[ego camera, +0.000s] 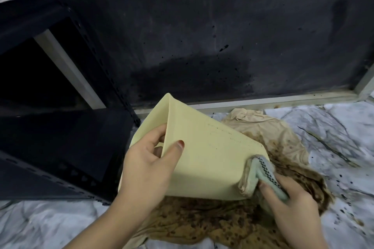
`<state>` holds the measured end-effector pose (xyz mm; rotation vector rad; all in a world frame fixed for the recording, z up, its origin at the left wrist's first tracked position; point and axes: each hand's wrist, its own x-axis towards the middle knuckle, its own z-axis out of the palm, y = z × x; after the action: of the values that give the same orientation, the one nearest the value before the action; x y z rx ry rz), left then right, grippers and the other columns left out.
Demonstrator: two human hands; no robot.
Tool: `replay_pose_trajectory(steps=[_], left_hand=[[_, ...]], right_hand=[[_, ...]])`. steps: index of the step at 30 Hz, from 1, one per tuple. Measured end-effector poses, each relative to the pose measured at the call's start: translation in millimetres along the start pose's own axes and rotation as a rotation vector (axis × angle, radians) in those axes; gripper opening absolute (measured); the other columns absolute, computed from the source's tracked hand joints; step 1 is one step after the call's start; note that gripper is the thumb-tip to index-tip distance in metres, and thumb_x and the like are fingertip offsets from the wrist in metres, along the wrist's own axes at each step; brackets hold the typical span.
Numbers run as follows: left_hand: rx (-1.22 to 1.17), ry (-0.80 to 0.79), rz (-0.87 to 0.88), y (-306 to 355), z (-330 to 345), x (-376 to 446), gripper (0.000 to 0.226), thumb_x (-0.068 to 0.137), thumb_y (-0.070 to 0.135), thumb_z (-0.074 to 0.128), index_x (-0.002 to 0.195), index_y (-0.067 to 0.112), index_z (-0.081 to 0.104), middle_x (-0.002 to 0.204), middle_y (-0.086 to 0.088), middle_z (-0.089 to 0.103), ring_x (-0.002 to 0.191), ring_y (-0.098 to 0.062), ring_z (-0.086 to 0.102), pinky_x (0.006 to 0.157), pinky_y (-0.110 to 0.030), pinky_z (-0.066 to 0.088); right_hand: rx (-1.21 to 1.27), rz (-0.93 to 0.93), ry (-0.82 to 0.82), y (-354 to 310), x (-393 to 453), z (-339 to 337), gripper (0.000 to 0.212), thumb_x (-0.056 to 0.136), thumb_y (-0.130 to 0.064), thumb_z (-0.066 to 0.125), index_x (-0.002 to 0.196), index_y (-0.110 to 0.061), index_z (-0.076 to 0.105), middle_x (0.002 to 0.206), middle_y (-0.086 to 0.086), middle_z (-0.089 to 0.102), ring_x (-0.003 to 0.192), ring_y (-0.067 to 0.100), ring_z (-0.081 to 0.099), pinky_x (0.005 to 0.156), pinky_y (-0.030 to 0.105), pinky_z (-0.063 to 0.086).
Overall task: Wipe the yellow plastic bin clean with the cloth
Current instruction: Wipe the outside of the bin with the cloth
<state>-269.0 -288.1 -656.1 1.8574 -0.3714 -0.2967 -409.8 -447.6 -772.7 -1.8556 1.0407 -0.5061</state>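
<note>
The yellow plastic bin point(204, 153) is tilted on its side above the floor, its flat outer face turned up toward me. My left hand point(147, 170) grips the bin's left edge, thumb on the outer face and fingers curled inside. My right hand point(291, 200) is shut on a pale green cloth point(257, 176) with a black checked stripe. The cloth is pressed against the bin's lower right corner. A few small dark specks dot the bin's upper face.
A beige rag point(269, 133), heavily stained brown, lies spread on the marble-patterned floor point(334, 131) under the bin. A black metal shelf rack point(60, 137) stands at left. A dark, splattered wall point(202, 36) rises behind, with a pale baseboard point(273, 100).
</note>
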Motion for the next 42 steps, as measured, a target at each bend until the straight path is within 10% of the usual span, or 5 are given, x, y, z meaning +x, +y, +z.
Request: replay_pose_trajectory(steps=[9, 13, 18, 36, 42], left_hand=[[-0.018, 0.008, 0.031, -10, 7, 10, 0.029, 0.085, 0.009, 0.061, 0.104, 0.030, 0.068, 0.087, 0.012, 0.075, 0.073, -0.010, 0.071, 0.065, -0.026, 0.058], [0.024, -0.027, 0.089, -6, 8, 13, 0.031, 0.086, 0.006, 0.059, 0.096, 0.035, 0.067, 0.084, 0.017, 0.075, 0.074, -0.012, 0.070, 0.065, -0.026, 0.056], [0.047, -0.020, 0.081, -6, 6, 17, 0.034, 0.085, 0.008, 0.059, 0.088, 0.042, 0.068, 0.081, 0.013, 0.076, 0.078, -0.028, 0.069, 0.072, -0.045, 0.056], [-0.018, 0.017, 0.027, -13, 8, 12, 0.029, 0.085, 0.011, 0.060, 0.102, 0.034, 0.067, 0.087, 0.016, 0.075, 0.073, -0.007, 0.070, 0.067, -0.022, 0.054], [-0.030, 0.016, 0.026, -13, 9, 10, 0.031, 0.085, 0.010, 0.060, 0.097, 0.038, 0.065, 0.087, 0.020, 0.074, 0.073, -0.007, 0.070, 0.067, -0.024, 0.055]], right_hand=[[0.164, -0.395, -0.118, -69, -16, 38, 0.015, 0.071, -0.041, 0.056, 0.085, -0.047, 0.058, 0.090, -0.016, 0.055, 0.076, 0.003, 0.056, 0.060, 0.009, 0.039], [0.123, -0.468, -0.123, -93, -3, 42, 0.013, 0.080, -0.032, 0.058, 0.091, -0.034, 0.064, 0.080, -0.012, 0.054, 0.074, 0.008, 0.054, 0.060, 0.017, 0.041], [0.034, -0.411, -0.099, -105, 18, 41, 0.015, 0.080, -0.032, 0.056, 0.092, -0.030, 0.065, 0.081, -0.009, 0.059, 0.076, 0.008, 0.055, 0.065, 0.030, 0.047], [-0.002, 0.136, 0.064, 9, 51, 8, 0.025, 0.085, -0.024, 0.059, 0.101, -0.007, 0.066, 0.064, 0.003, 0.060, 0.060, 0.020, 0.054, 0.050, 0.029, 0.037], [0.053, 0.123, 0.071, 2, 18, 17, 0.030, 0.082, -0.023, 0.063, 0.107, -0.007, 0.064, 0.089, 0.010, 0.062, 0.082, 0.026, 0.053, 0.072, 0.032, 0.038]])
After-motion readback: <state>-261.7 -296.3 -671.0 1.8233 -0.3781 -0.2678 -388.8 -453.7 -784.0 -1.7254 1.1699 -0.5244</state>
